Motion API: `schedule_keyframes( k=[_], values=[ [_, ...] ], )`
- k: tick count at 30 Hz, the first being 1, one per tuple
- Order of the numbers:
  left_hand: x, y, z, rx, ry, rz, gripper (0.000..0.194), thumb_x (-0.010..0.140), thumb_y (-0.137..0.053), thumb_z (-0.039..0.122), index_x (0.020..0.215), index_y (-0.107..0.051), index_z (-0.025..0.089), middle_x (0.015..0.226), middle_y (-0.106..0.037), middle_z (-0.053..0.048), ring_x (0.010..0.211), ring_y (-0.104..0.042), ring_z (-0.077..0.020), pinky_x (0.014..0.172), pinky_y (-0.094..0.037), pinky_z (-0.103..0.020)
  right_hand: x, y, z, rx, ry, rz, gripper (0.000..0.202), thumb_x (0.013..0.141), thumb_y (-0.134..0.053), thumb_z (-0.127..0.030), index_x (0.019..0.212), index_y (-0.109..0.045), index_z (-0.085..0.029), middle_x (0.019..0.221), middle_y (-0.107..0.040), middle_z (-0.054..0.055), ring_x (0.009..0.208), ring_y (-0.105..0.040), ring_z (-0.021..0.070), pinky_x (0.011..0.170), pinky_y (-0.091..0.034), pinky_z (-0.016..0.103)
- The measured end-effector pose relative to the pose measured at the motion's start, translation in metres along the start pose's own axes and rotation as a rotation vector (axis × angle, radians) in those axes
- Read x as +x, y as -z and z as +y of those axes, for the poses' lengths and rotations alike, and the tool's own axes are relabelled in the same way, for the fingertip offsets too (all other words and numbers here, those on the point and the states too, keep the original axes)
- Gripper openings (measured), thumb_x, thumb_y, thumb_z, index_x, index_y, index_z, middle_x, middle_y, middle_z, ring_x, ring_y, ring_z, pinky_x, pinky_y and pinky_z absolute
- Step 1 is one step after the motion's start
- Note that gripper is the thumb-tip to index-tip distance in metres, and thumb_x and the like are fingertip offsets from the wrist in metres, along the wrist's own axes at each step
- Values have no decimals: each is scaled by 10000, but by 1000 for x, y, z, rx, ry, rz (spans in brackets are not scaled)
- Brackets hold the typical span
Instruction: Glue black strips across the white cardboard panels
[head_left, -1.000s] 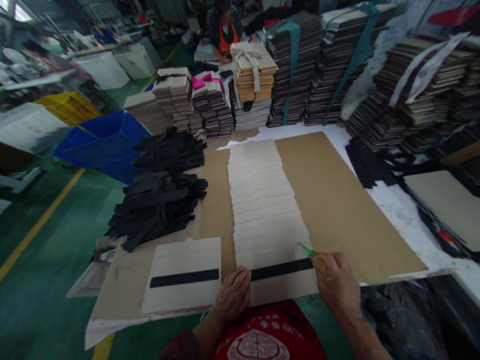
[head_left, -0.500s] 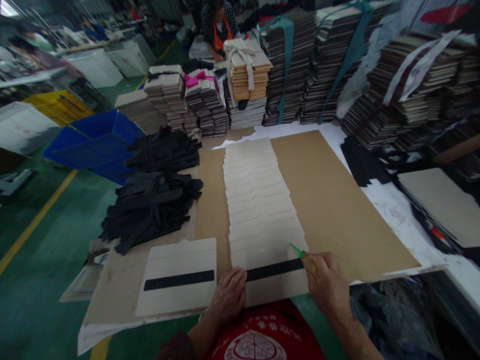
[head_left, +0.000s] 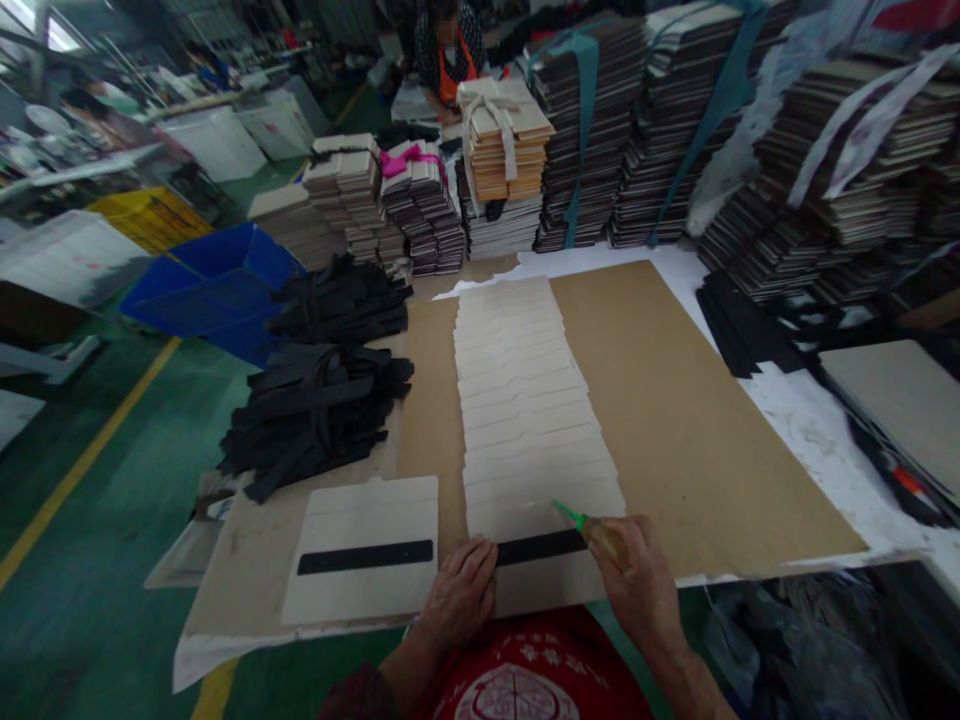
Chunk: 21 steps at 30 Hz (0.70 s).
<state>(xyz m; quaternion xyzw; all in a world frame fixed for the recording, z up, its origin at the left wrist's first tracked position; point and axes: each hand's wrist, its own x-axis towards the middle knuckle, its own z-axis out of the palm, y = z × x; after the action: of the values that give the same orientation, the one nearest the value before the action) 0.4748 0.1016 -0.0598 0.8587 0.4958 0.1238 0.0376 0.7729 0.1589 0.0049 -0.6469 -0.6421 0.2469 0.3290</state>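
Observation:
A long row of overlapping beige panels (head_left: 525, 400) runs up the middle of the brown board. Across the nearest panel lies a black strip (head_left: 538, 547). My left hand (head_left: 461, 588) rests flat at the left end of that strip, fingers stretched out over the panel's edge. My right hand (head_left: 637, 570) is closed round a small bottle (head_left: 609, 545) with a green nozzle (head_left: 570, 514), whose tip points up and left, just above the strip. To the left lies a separate beige panel (head_left: 360, 600) with its own black strip (head_left: 365, 557).
Bundles of black strips (head_left: 315, 410) lie at the left, beside a blue bin (head_left: 214, 285). Tied stacks of panels (head_left: 506, 140) line the back. At the right are more panels (head_left: 900, 400). A person in an orange apron (head_left: 456, 70) is behind the stacks.
My right hand has moved left with the bottle, bringing the nozzle further along over the panel. My left hand stays at the strip's left end. The view has shifted slightly.

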Motion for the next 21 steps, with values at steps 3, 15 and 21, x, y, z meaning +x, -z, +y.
schedule_keyframes(
  k=[3, 15, 21],
  values=[
    [0, 2, 1, -7, -4, -21, 470, 873, -472, 143, 1340, -517, 129, 1243, -626, -126, 1217, -527, -259, 1031, -483, -439, 10, 6, 14, 114, -124, 124, 337, 821, -639, -485, 999, -584, -204, 940, -609, 60, 848, -602, 217, 730, -531, 373],
    [1, 3, 3, -25, 23, 16, 456, 875, -472, 165, 1326, -539, 140, 1257, -624, -113, 1225, -516, -248, 1037, -466, -417, 36, 15, 28, -198, -56, 154, 380, 870, -525, -562, 993, -600, -211, 984, -566, 105, 840, -576, 241, 709, -499, 397],
    [0, 4, 1, -29, 22, -6, 472, 871, -463, 158, 1338, -530, 150, 1244, -617, -113, 1217, -521, -247, 1027, -474, -411, 37, 15, 17, -238, 29, 80, 274, 885, -530, -461, 996, -592, -219, 983, -562, 79, 848, -574, 215, 696, -496, 362]
  ],
)
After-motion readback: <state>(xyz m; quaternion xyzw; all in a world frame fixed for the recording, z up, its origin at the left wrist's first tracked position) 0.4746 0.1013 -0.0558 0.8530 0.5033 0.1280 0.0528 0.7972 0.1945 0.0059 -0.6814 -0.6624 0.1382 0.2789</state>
